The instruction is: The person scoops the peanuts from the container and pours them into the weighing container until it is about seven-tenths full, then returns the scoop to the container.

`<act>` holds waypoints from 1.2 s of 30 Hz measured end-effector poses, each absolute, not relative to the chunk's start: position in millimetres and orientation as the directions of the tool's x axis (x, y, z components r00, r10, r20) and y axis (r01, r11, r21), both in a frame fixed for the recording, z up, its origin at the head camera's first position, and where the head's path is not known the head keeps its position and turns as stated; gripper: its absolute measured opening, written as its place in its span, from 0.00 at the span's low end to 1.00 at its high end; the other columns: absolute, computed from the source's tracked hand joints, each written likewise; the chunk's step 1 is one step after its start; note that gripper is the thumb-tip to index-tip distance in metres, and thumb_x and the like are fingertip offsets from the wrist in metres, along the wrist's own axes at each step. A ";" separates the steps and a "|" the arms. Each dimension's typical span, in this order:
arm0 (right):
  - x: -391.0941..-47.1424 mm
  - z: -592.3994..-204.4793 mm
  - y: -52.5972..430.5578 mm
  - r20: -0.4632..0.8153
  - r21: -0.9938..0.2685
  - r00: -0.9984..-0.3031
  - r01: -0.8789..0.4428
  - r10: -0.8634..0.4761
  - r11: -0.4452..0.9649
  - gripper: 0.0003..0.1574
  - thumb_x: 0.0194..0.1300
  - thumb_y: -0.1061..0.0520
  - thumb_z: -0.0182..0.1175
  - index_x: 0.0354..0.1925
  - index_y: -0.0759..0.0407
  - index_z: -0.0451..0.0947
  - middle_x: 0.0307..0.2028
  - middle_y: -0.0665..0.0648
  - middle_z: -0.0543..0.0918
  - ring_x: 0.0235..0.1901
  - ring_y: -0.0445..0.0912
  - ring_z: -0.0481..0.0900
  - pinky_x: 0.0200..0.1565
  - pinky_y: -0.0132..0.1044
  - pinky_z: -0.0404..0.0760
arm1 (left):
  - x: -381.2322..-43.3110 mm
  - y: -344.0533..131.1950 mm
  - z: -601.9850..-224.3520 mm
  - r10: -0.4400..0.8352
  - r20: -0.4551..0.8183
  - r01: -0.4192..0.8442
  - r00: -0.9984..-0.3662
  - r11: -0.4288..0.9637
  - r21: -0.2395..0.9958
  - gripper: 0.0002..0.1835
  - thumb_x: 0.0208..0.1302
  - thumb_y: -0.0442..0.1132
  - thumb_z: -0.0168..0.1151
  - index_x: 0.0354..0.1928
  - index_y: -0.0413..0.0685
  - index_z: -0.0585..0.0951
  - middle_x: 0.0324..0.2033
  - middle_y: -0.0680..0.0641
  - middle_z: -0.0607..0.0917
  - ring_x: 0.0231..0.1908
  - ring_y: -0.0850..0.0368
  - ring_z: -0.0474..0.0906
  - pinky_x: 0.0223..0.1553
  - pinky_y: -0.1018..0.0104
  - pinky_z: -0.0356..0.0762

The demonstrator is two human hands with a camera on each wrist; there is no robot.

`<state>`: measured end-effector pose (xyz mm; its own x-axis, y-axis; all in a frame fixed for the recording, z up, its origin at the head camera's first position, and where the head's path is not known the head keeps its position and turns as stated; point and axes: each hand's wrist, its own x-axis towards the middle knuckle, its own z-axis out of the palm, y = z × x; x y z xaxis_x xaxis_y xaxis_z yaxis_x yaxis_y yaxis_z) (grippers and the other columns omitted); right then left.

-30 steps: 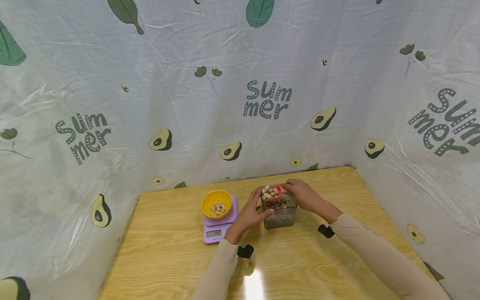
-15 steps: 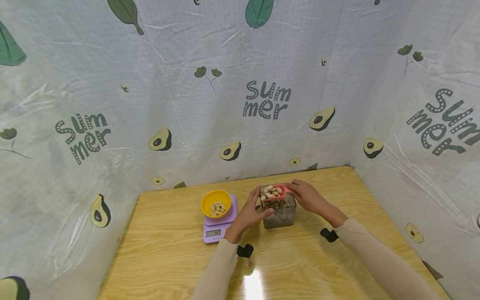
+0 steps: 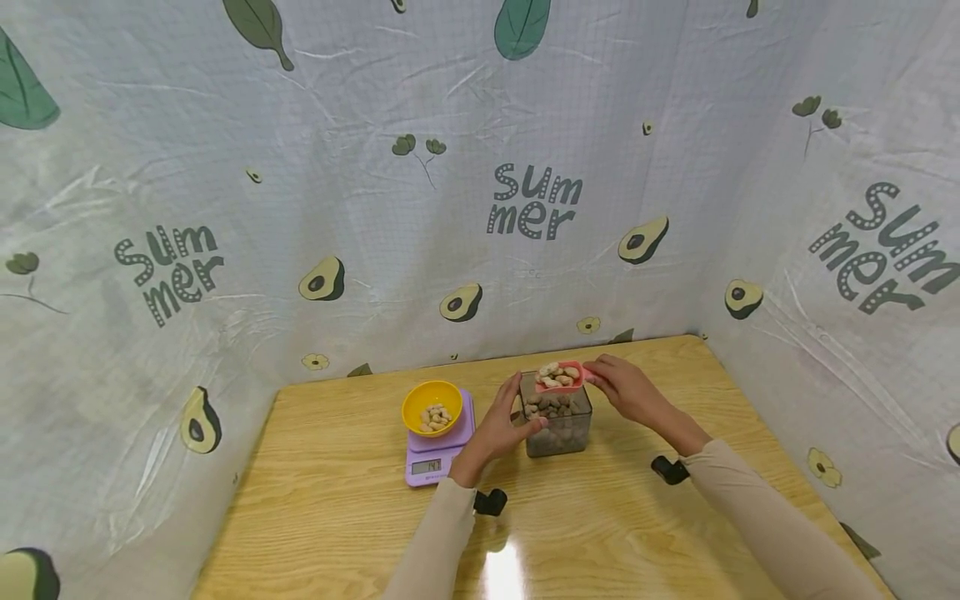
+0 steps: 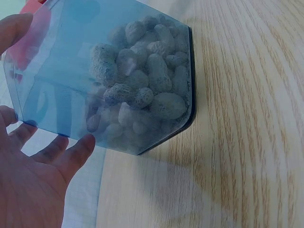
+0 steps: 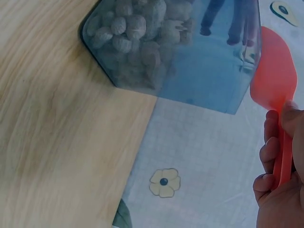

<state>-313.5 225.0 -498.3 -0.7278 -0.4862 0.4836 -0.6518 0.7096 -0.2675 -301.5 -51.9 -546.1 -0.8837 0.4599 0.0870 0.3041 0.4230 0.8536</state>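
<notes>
My right hand [image 3: 628, 390] grips a red scoop [image 5: 274, 71] by its handle, fingers and thumb wrapped round it in the right wrist view. Heaped with peanuts in the shell [image 3: 557, 374], the scoop is over the top of a clear plastic container [image 3: 558, 437]. More peanuts [image 4: 142, 71] fill the container's lower part, seen through its wall. My left hand [image 3: 498, 429] holds the container from its left side, the thumb at the near wall and the fingers along the other side. In the left wrist view those fingertips [image 4: 85, 142] touch the wall near the rim.
Left of the container, a yellow bowl [image 3: 413, 410] with several peanuts sits on a lilac kitchen scale [image 3: 457, 454] with a lit display. All stand on a wooden table [image 3: 337, 500]. A printed sheet [image 3: 360, 317] hangs behind and at both sides.
My right hand has raised the peanut-filled scoop out of the container's mouth and shifted it slightly right. My left hand has stayed on the container.
</notes>
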 end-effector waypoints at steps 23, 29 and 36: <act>-319.5 -439.6 214.0 0.488 -0.248 -0.696 -0.689 -0.527 0.681 0.14 0.72 0.60 0.55 0.52 0.64 0.78 0.41 0.58 0.82 0.36 0.48 0.77 0.42 0.46 0.79 | -287.9 -69.6 -515.5 0.342 0.131 0.290 -0.930 0.469 0.834 0.56 0.58 0.71 0.59 0.79 0.63 0.41 0.78 0.47 0.48 0.76 0.42 0.53 0.72 0.44 0.58; -318.4 -426.4 196.1 0.486 -0.280 -0.693 -0.700 -0.532 0.657 0.14 0.72 0.59 0.55 0.51 0.64 0.79 0.38 0.57 0.82 0.34 0.47 0.76 0.40 0.44 0.78 | -281.8 -92.3 -493.8 0.255 0.224 0.325 -0.941 0.486 0.811 0.49 0.64 0.58 0.63 0.79 0.64 0.45 0.78 0.44 0.51 0.74 0.37 0.55 0.70 0.37 0.58; -318.5 -426.5 177.1 0.480 -0.299 -0.690 -0.709 -0.542 0.638 0.15 0.72 0.58 0.55 0.52 0.63 0.80 0.41 0.58 0.83 0.39 0.49 0.78 0.44 0.46 0.80 | -278.3 -135.8 -478.0 0.173 0.326 0.367 -0.929 0.530 0.765 0.48 0.63 0.53 0.65 0.78 0.60 0.48 0.78 0.45 0.53 0.75 0.39 0.52 0.72 0.36 0.53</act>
